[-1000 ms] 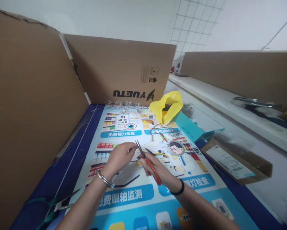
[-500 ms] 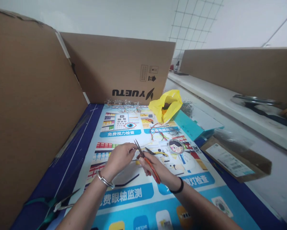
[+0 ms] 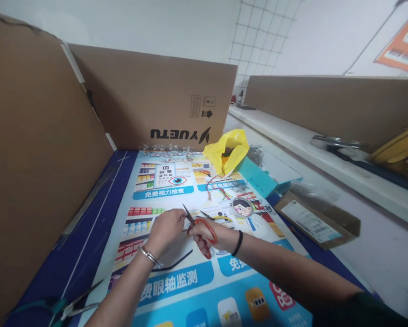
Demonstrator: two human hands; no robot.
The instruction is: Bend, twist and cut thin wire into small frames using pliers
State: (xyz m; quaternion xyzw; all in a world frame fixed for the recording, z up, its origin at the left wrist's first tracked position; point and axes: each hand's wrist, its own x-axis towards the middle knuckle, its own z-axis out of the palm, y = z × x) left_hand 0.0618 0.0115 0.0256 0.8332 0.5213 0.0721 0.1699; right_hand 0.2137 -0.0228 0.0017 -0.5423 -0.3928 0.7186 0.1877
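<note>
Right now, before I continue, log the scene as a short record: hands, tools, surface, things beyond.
Left hand: beside the blades; contact and anything pinched can't be made out
Right hand: holding orange-handled scissors
Other tools: green-handled scissors, lower left; yellow-handled tool, partly hidden behind the right hand
Surface: printed sheet over dark blue covering
Beyond: yellow bag, coloured wires
Right side: teal box, labelled brown carton
</note>
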